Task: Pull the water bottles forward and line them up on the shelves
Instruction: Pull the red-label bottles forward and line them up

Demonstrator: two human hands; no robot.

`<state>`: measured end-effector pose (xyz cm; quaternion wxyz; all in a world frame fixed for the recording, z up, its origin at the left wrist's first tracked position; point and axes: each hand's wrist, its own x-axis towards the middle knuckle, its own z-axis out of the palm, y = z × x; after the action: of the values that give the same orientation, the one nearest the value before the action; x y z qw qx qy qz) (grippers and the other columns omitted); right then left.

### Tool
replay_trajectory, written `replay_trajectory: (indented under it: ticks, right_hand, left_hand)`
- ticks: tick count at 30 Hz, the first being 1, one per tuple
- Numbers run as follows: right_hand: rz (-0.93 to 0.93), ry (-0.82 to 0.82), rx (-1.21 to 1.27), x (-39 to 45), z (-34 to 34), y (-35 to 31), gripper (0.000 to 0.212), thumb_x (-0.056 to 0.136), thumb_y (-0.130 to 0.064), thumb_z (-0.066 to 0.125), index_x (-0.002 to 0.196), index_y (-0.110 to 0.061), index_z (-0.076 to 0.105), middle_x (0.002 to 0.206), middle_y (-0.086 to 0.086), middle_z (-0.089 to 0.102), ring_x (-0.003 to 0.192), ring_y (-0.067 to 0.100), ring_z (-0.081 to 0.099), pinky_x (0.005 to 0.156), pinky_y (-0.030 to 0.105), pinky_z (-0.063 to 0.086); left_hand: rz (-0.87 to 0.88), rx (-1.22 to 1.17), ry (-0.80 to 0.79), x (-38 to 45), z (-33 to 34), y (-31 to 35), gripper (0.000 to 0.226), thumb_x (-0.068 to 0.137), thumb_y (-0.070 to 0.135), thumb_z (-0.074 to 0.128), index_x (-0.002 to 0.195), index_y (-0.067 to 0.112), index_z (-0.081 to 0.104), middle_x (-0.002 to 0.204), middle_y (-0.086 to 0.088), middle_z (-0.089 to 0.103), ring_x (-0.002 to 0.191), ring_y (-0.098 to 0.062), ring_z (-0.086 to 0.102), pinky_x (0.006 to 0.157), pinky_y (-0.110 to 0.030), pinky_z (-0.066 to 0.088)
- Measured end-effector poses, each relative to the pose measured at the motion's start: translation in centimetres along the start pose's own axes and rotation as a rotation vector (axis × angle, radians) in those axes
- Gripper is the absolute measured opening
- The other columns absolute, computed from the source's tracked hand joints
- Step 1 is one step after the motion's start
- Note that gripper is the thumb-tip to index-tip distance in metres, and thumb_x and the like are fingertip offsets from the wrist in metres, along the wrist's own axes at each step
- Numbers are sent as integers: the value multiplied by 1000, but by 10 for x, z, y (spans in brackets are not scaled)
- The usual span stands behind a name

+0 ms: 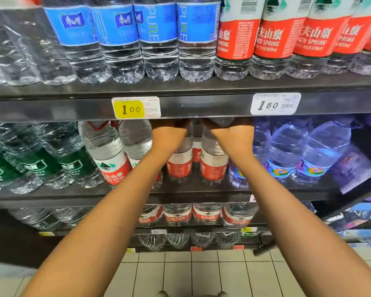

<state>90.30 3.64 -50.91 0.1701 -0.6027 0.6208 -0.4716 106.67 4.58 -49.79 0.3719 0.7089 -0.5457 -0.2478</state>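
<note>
Both my hands reach into middle shelf (180, 195): left hand (169, 133) and right hand (234, 133) on tops of red-label bottles (214, 166); fingers hidden under shelf edge, grip unclear.

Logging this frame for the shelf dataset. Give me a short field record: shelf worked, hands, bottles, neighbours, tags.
shelf: middle shelf
left hand: on top of a red-label bottle, fingers hidden under the shelf edge
right hand: on top of the next red-label bottle, grip unclear
left neighbours: green-label bottles
right neighbours: purple-tinted bottles
price tags: yellow 1.00 tag, white 1.60 tag
</note>
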Motion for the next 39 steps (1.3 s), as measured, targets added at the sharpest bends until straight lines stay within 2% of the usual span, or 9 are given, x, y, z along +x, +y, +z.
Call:
replay_trajectory:
  ticks: [6,10,12,16,19,21,26,29,39]
  right_hand:
    - [-103,18,0,1,0,-2,63,71,-55,77,120,-18,65,124,-1,66,119,19,58,103,35,44]
    - [27,-59,-165,-3,13,-4,25,77,-45,70,78,-20,64,82,-4,67,93,27,67,79,33,53]
    - [64,-119,-300,-3,19,-6,29,82,-42,65,68,-18,56,70,-1,59,84,29,66,73,33,49]
    - [91,-173,-198,5,7,-5,31,73,-47,57,61,-18,55,64,-1,56,82,19,54,65,20,43]
    - [88,-395,-71,18,-9,0,28,79,-43,67,95,-20,70,107,-3,69,106,13,56,93,23,44]
    - [50,-506,-9,22,-15,1,56,79,-50,71,127,-23,62,132,-9,60,123,8,52,109,28,37]
    - [-12,-197,98,10,-2,6,43,69,-60,76,102,-34,68,104,-35,63,94,-19,54,86,-1,36]
    - [-83,-38,211,6,7,1,52,69,-53,79,110,-23,67,110,-12,69,100,-1,63,90,16,50]
    - [102,-313,36,13,-9,9,54,65,-68,66,111,-41,65,106,-23,64,103,4,59,85,19,40]
  left_hand:
    - [20,-5,-2,6,12,-3,52,88,52,65,129,21,59,135,-4,60,124,-29,52,99,-30,39]
    - [-131,39,-61,5,18,-8,46,94,43,58,115,2,66,124,-15,66,114,-33,59,81,-26,43]
    - [-219,12,-166,7,14,-9,46,95,39,56,113,-2,66,122,-18,66,114,-33,60,77,-26,40]
    - [-72,16,-294,17,-2,-6,65,88,57,61,141,20,51,147,-2,49,134,-25,44,112,-39,36]
    - [-82,-98,-380,19,-11,-10,76,77,63,70,141,26,51,148,2,48,133,-20,47,108,-39,41]
    - [-89,-111,-413,21,-12,-13,70,77,59,72,135,27,55,144,1,52,127,-20,51,96,-32,46]
    - [-124,-145,-200,14,-1,-14,78,73,67,70,137,25,54,141,3,56,128,-23,52,107,-36,43]
    - [-128,-240,-79,7,11,-12,56,80,54,73,126,26,57,134,-2,60,125,-27,54,93,-30,43]
    - [-149,-160,-243,5,-11,-13,78,61,80,63,125,37,58,134,7,60,114,-18,58,84,-29,47]
